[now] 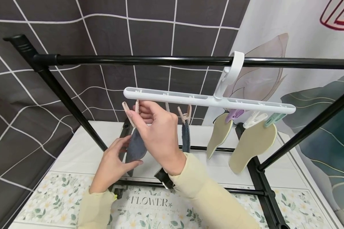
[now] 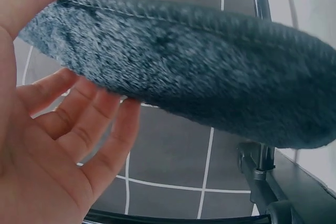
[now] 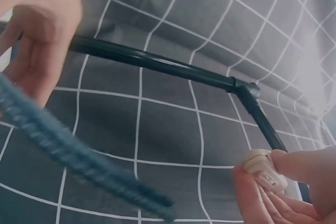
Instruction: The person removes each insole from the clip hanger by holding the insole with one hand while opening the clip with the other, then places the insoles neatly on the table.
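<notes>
Currently both hands are busy at the left end of a white hanger, hooked over the black top bar of a rack. Left hand holds a dark blue fuzzy insole by the edges: thumb on one side, fingers along the other. Insole hangs below the hanger end, roughly upright in the head view, one end pointing down. Right hand pinches a beige clip between thumb and fingers, just above that insole. Right wrist view shows a gap between clip and insole; cannot tell if they touch. Cannot tell how far the clip's jaws are apart.

Next along: a second dark insole, seen nearly edge-on, on its own pale clip. Further right, two pale yellow insoles: one on a purple clip, the other on a green clip. White clip sits between those two clips. Rack stands on a white table with a floral mat printed FLOWER. Behind: dark curtain, white grid lines. Sleeves are pale yellow.
</notes>
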Tool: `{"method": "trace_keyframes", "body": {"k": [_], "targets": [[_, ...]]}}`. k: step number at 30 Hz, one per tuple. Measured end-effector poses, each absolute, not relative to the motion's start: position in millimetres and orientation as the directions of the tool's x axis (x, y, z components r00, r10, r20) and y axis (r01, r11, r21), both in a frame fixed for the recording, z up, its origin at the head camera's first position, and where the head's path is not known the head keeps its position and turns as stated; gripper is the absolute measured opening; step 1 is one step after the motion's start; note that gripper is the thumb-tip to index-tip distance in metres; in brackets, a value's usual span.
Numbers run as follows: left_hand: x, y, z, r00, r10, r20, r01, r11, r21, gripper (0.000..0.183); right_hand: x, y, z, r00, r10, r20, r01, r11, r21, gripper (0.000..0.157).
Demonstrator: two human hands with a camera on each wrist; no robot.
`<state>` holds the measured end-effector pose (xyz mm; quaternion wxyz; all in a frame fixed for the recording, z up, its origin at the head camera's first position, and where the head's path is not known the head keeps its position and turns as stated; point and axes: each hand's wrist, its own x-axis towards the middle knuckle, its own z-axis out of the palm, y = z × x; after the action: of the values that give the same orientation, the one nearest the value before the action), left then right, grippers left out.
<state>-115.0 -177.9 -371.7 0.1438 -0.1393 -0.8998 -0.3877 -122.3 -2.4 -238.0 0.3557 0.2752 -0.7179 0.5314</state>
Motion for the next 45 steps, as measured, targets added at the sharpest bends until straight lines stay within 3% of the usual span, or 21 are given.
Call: {"method": "trace_keyframes", "body": {"k": [13,22,35,45], "targets": [[-108,-174,-361,-0.914,0.244,0.324,0.389,0.755,0.528,0.083,-121,6,-233,-0.704,-0.078,0.706,-0.701,0.233,-0.674,0.021],[-99,-171,-362,-0.893,0.34,0.296,0.444,0.777,0.447,0.083,-121,10,-233,-0.753,-0.102,0.65,-0.655,0.21,-0.726,0.029],[-77,-164,-364,-0.864,0.443,0.238,0.499,0.814,0.296,0.085,-121,19,-232,-0.777,-0.14,0.614,-0.623,0.305,-0.72,0.028],[-58,-161,-375,-0.848,0.503,0.167,0.529,0.784,0.324,0.082,-121,23,-232,-0.761,-0.155,0.63,-0.645,0.286,-0.708,0.029]]}}
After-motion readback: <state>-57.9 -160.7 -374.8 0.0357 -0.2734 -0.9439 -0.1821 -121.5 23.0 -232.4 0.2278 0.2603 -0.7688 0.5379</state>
